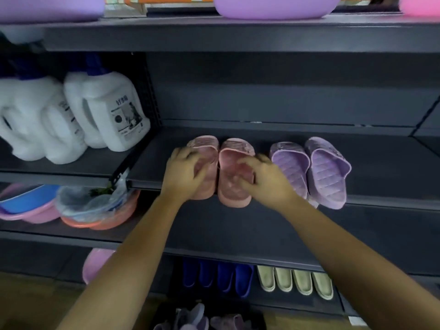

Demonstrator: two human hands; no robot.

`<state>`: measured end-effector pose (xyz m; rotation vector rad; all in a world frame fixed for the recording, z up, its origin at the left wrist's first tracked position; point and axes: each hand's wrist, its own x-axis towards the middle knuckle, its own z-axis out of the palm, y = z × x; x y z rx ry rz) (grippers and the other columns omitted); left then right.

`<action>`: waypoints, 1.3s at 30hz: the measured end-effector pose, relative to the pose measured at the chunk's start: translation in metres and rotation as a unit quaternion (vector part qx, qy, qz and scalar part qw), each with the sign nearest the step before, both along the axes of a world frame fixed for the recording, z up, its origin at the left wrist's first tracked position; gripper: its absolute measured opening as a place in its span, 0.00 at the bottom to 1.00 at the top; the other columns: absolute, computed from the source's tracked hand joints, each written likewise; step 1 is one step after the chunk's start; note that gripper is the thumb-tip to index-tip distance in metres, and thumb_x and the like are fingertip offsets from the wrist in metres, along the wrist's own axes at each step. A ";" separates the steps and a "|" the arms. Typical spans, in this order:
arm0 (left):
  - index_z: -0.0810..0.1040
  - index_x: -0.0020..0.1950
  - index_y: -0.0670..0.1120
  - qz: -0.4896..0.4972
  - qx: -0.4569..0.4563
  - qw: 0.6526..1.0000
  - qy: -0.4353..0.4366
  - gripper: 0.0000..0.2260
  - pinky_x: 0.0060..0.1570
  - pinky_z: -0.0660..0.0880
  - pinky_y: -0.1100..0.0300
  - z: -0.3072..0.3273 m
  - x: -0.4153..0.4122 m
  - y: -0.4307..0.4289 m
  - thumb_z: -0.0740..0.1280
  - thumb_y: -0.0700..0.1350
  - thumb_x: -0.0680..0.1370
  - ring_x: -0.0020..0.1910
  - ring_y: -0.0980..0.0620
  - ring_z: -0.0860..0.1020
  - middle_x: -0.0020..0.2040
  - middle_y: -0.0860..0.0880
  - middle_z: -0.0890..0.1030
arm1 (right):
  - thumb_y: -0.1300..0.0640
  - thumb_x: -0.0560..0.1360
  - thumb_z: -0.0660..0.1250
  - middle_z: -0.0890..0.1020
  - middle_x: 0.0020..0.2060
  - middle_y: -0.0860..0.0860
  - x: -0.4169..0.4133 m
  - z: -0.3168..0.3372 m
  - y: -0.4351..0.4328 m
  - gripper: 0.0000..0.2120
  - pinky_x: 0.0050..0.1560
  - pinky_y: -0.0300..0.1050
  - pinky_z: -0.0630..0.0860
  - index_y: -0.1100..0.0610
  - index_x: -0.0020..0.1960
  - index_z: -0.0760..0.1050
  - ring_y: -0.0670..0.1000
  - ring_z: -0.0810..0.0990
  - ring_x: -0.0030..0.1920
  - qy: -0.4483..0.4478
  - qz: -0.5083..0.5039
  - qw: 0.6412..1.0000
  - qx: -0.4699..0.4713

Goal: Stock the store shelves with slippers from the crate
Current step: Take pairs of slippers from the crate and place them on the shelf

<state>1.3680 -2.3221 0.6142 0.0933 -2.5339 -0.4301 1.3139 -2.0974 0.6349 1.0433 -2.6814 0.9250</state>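
Note:
Two pink slippers lie side by side on the dark middle shelf (381, 177), heels at its front edge. My left hand (183, 175) rests on the left pink slipper (207, 148) and grips its sole. My right hand (264, 179) holds the right pink slipper (235, 163) at its footbed. A pair of purple slippers (309, 167) sits just to the right on the same shelf. At the bottom edge, more slippers lie in a dark crate (166, 313), mostly cut off.
White detergent jugs (102, 110) stand on the shelf to the left. Below them are stacked plastic basins (95, 210). Blue slippers (216, 277) and cream slippers (295, 282) line the lowest shelf. Purple basins (276, 5) sit on the top shelf.

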 end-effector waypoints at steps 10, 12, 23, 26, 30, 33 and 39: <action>0.72 0.67 0.48 0.002 0.020 0.996 -0.083 0.26 0.58 0.72 0.54 -0.028 0.036 -0.010 0.66 0.60 0.74 0.60 0.45 0.73 0.65 0.51 0.73 | 0.50 0.66 0.72 0.72 0.65 0.53 0.011 -0.028 -0.028 0.28 0.67 0.48 0.64 0.50 0.65 0.73 0.56 0.69 0.66 -0.051 -0.021 0.997 0.057; 0.71 0.69 0.47 0.018 0.031 0.995 -0.096 0.26 0.60 0.70 0.54 -0.025 0.030 -0.021 0.67 0.57 0.74 0.63 0.45 0.71 0.68 0.50 0.72 | 0.50 0.67 0.71 0.73 0.66 0.53 0.002 -0.024 -0.037 0.28 0.67 0.50 0.66 0.52 0.66 0.72 0.54 0.68 0.68 -0.052 -0.007 0.997 0.054; 0.69 0.70 0.49 0.056 0.102 0.983 -0.139 0.30 0.63 0.70 0.54 -0.018 0.007 -0.085 0.71 0.53 0.70 0.64 0.45 0.72 0.69 0.48 0.69 | 0.44 0.70 0.69 0.69 0.64 0.53 -0.028 -0.018 -0.099 0.26 0.61 0.48 0.70 0.51 0.65 0.71 0.59 0.70 0.60 -0.029 0.013 0.994 0.109; 0.69 0.70 0.49 0.057 0.123 0.979 -0.151 0.34 0.64 0.69 0.54 -0.017 0.003 -0.088 0.66 0.59 0.67 0.65 0.45 0.71 0.69 0.47 0.69 | 0.44 0.70 0.69 0.69 0.64 0.53 -0.030 -0.019 -0.104 0.27 0.61 0.49 0.69 0.52 0.65 0.70 0.59 0.69 0.61 -0.027 0.016 0.994 0.105; 0.73 0.67 0.42 0.080 0.073 0.991 -0.074 0.32 0.63 0.69 0.47 -0.017 -0.002 -0.067 0.62 0.55 0.66 0.62 0.37 0.72 0.65 0.40 0.73 | 0.44 0.71 0.69 0.68 0.67 0.53 -0.029 -0.016 -0.091 0.27 0.64 0.50 0.69 0.52 0.67 0.69 0.59 0.68 0.64 -0.056 0.034 0.995 0.074; 0.74 0.65 0.38 0.062 0.056 0.996 0.031 0.28 0.63 0.70 0.44 -0.017 -0.012 -0.023 0.60 0.50 0.69 0.62 0.35 0.71 0.64 0.37 0.73 | 0.52 0.71 0.69 0.73 0.62 0.55 -0.028 -0.009 -0.057 0.21 0.59 0.52 0.73 0.56 0.63 0.74 0.58 0.73 0.61 0.008 0.007 1.000 -0.022; 0.79 0.60 0.42 -0.117 0.062 0.990 0.048 0.21 0.62 0.70 0.53 -0.017 -0.032 0.105 0.63 0.55 0.74 0.60 0.44 0.75 0.63 0.44 0.77 | 0.49 0.68 0.62 0.80 0.53 0.54 -0.023 -0.004 0.064 0.15 0.57 0.51 0.69 0.54 0.49 0.81 0.61 0.75 0.54 0.138 -0.143 0.979 -0.043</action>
